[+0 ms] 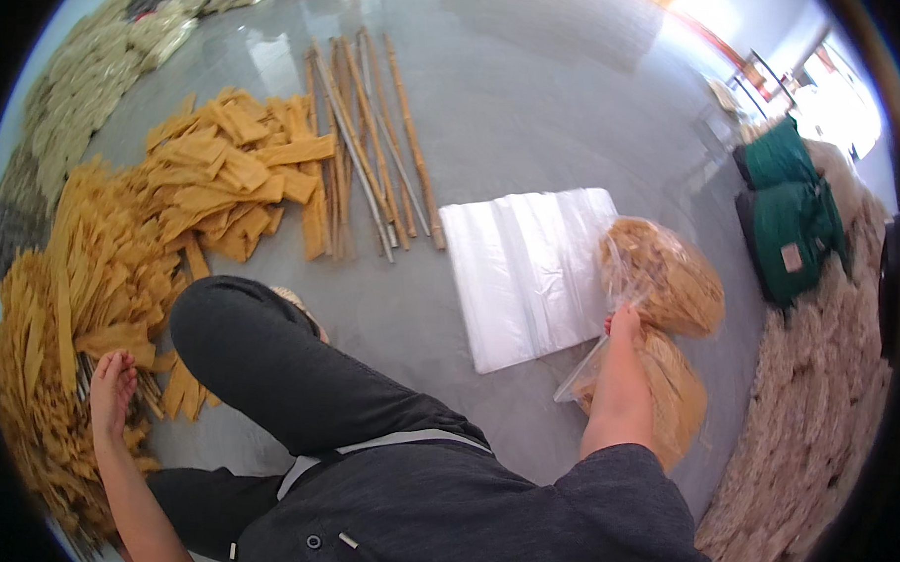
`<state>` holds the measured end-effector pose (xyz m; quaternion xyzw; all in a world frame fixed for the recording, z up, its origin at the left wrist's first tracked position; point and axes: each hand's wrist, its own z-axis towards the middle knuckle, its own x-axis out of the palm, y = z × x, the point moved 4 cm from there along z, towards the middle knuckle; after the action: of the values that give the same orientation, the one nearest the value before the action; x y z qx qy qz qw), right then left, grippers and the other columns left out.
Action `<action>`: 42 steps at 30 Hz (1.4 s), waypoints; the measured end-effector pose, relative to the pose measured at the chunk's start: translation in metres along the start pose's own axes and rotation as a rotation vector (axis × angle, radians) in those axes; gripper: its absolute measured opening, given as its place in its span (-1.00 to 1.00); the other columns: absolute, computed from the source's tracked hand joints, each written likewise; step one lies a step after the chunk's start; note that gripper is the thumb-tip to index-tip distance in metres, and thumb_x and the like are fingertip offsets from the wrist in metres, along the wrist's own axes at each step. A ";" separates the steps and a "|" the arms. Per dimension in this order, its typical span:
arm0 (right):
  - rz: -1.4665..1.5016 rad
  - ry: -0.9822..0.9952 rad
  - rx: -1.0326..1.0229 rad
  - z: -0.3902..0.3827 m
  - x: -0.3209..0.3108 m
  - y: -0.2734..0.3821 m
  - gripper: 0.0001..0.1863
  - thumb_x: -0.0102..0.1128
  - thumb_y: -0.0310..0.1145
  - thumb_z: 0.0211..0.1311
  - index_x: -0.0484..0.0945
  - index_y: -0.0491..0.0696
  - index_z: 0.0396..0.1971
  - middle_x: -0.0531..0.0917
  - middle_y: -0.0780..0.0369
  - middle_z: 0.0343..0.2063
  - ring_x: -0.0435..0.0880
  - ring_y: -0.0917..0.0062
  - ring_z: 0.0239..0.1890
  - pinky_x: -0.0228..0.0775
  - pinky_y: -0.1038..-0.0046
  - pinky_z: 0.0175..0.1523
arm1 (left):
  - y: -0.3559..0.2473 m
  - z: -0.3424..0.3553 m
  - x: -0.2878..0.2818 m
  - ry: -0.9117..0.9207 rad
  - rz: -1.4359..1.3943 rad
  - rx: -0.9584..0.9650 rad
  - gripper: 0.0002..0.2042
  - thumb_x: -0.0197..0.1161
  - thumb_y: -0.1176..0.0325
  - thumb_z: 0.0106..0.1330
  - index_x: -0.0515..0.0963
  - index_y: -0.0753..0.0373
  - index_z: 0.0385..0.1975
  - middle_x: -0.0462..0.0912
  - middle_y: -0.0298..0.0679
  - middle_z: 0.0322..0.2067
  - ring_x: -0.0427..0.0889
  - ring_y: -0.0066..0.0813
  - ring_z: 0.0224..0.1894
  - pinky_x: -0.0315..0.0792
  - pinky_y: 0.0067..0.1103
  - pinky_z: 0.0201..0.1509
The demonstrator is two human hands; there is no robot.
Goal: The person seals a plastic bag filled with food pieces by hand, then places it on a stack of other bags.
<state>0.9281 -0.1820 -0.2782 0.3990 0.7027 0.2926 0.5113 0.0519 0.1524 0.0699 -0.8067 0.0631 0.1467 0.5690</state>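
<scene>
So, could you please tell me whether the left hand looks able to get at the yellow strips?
Probably yes: the left hand appears close to the yellow strips, seems to hold nothing, and nothing visible blocks the way.

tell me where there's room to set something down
Bare floor spreads beyond the white plastic stack, right of the poles; a smaller patch separates stack and leg. Left is crowded with yellow strips, right with filled bags by the right hand.

I grip a thin, glossy plastic bag (680, 279) (creased at its neck), the floor (545, 116) smooth and shiny.
</scene>
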 end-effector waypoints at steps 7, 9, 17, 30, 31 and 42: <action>-0.008 0.277 0.443 -0.055 0.097 -0.143 -0.44 0.28 0.10 0.14 0.44 -0.09 -0.14 0.57 0.06 -0.43 0.52 0.27 -0.61 0.44 0.14 -0.50 | 0.066 -0.009 -0.066 -0.153 -0.100 -0.129 -0.77 0.19 0.17 0.40 0.55 0.11 -0.06 0.63 -0.46 -0.24 0.58 -0.68 -0.24 0.48 -0.69 -0.17; -0.118 0.280 0.599 -0.104 0.128 -0.186 -0.34 0.34 0.06 0.09 0.40 -0.06 0.06 0.56 0.00 -0.26 0.56 0.09 -0.47 0.47 -0.03 -0.35 | 0.082 -0.017 -0.088 -0.203 -0.119 -0.163 -0.75 0.20 0.16 0.39 0.54 0.12 -0.05 0.63 -0.44 -0.22 0.58 -0.66 -0.22 0.48 -0.68 -0.15; 0.287 0.152 0.756 -0.175 0.162 -0.177 -0.39 0.37 -0.23 0.08 0.41 -0.21 0.09 0.53 0.02 0.01 0.59 0.15 -0.16 0.48 0.12 -0.32 | 0.073 -0.020 -0.076 -0.249 -0.157 -0.142 -0.74 0.18 0.19 0.40 0.53 0.16 -0.02 0.61 -0.40 -0.18 0.56 -0.62 -0.21 0.45 -0.64 -0.08; 0.880 0.340 0.749 -0.147 0.207 -0.138 -0.79 -0.02 -0.46 0.25 0.48 -0.16 -0.16 0.61 0.12 -0.28 0.64 0.30 -0.33 0.56 0.28 -0.35 | 0.052 -0.001 -0.042 -0.194 -0.136 -0.143 -0.78 0.17 0.19 0.41 0.54 0.13 -0.08 0.62 -0.42 -0.21 0.56 -0.64 -0.23 0.49 -0.67 -0.14; 0.935 0.351 0.728 -0.144 0.207 -0.127 -0.80 -0.02 -0.48 0.24 0.49 -0.16 -0.16 0.61 0.13 -0.30 0.63 0.31 -0.36 0.54 0.31 -0.39 | 0.054 0.000 -0.042 -0.187 -0.147 -0.145 -0.78 0.17 0.19 0.41 0.54 0.13 -0.08 0.62 -0.42 -0.21 0.57 -0.64 -0.23 0.49 -0.67 -0.13; 0.541 0.649 0.379 -0.301 0.295 -0.034 -0.64 -0.07 -0.55 0.19 0.39 -0.05 0.02 0.58 0.16 -0.29 0.60 0.38 -0.46 0.41 0.38 -0.59 | 0.088 0.000 -0.060 -0.206 -0.232 -0.165 -0.74 0.20 0.18 0.39 0.54 0.14 -0.03 0.63 -0.43 -0.19 0.57 -0.64 -0.19 0.48 -0.66 -0.08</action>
<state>0.5856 0.0535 -0.3572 0.5424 0.7381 0.3915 0.0881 -0.0289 0.1181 0.0093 -0.8331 -0.1012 0.1666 0.5176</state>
